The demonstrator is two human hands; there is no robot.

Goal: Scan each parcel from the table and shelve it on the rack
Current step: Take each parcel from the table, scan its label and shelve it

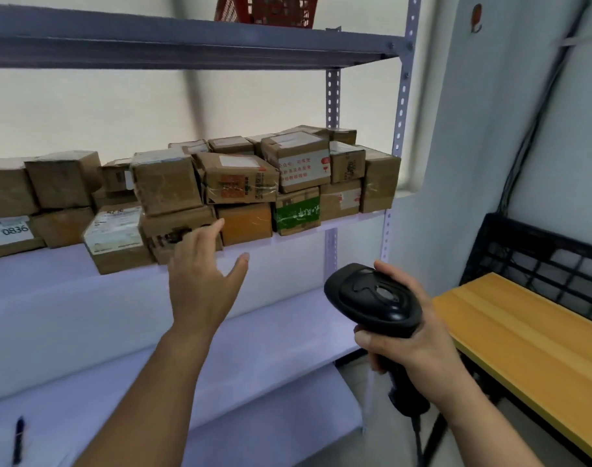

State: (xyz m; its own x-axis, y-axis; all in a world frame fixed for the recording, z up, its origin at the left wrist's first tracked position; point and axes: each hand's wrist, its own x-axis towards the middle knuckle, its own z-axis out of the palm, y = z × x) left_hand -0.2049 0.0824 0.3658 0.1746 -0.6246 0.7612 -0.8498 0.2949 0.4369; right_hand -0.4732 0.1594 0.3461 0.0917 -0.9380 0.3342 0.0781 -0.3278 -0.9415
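Rack shelf (288, 237) carries stacked cardboard parcels (240, 183). Left hand (200, 284), fingers spread, empty, fingertips at lower box front. Right hand (402, 335) grips barcode scanner (372, 298), farther right.

Readable only: "0836", in dark digits on a white label (13, 229) across the front of a low cardboard box (18, 250), far to the left of the fingers (218, 226) of the left hand (200, 284). Above and to the right of those fingers, red Chinese print on a white panel of a stacked box (299, 166), too blurred to make out. Just right of the fingers, white marks on green tape (298, 214), likewise unreadable.
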